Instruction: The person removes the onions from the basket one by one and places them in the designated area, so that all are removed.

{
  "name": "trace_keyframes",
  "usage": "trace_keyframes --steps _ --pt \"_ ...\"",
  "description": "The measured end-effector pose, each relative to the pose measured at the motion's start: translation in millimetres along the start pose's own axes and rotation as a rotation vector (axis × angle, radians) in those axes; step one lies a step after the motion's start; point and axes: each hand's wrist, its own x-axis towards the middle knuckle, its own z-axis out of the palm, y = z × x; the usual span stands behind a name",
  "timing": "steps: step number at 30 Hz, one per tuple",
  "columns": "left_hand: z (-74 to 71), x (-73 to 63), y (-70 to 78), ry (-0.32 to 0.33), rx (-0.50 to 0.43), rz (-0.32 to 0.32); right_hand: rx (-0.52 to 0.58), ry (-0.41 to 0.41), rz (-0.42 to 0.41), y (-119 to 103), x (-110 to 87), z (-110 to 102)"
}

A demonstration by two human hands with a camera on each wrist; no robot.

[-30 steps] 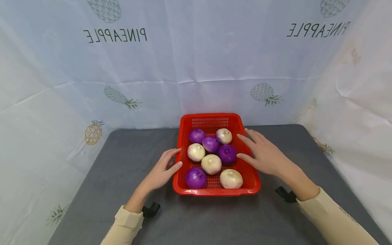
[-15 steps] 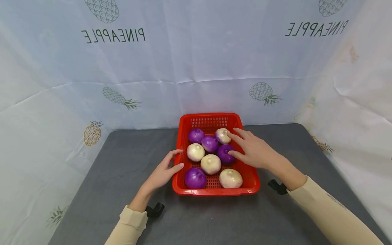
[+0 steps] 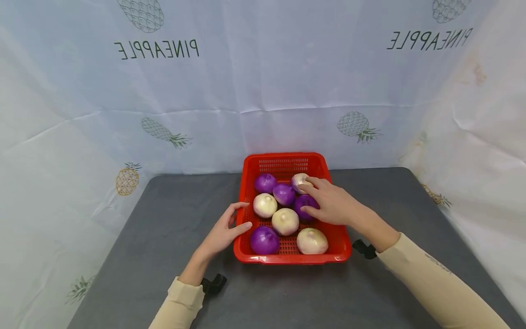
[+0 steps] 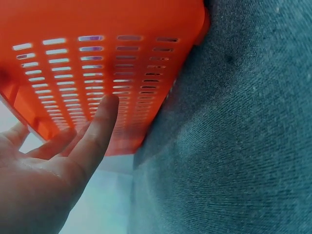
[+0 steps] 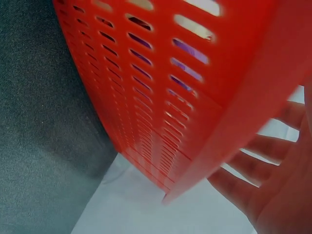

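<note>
A red plastic basket (image 3: 289,259) holds several purple onions (image 3: 265,240) and several pale onions (image 3: 312,241), all lying loose. My left hand (image 3: 219,235) is at the basket's left rim, fingertips and thumb just over the edge. In the left wrist view its fingers (image 4: 100,129) are spread beside the slotted wall. Over the right rim reaches my right hand (image 3: 334,203), fingers spread above a dark purple onion (image 3: 303,214) and the pale onion (image 3: 299,180) at the back right, partly covering both. Whether it touches them I cannot tell. Neither hand grips anything.
The basket stands on a dark grey cloth-covered table (image 3: 263,301). Behind and at both sides hangs a white curtain (image 3: 283,82) with pineapple prints. A black strap (image 3: 214,284) is at the left wrist, another black strap (image 3: 365,249) at the right.
My right hand has moved left and inward, from the basket's right rim to above the onions. The left hand has shifted slightly right. Basket and onions have stayed in place.
</note>
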Motion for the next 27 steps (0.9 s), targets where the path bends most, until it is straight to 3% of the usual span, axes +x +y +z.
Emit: trace_keyframes --steps 21,27 --pt "2.7 -1.9 1.9 0.024 0.009 -0.003 -0.073 -0.148 -0.033 3 23.6 24" --pt "2.6 -2.2 1.0 0.012 -0.001 0.004 -0.123 -0.234 -0.031 5 28.5 30"
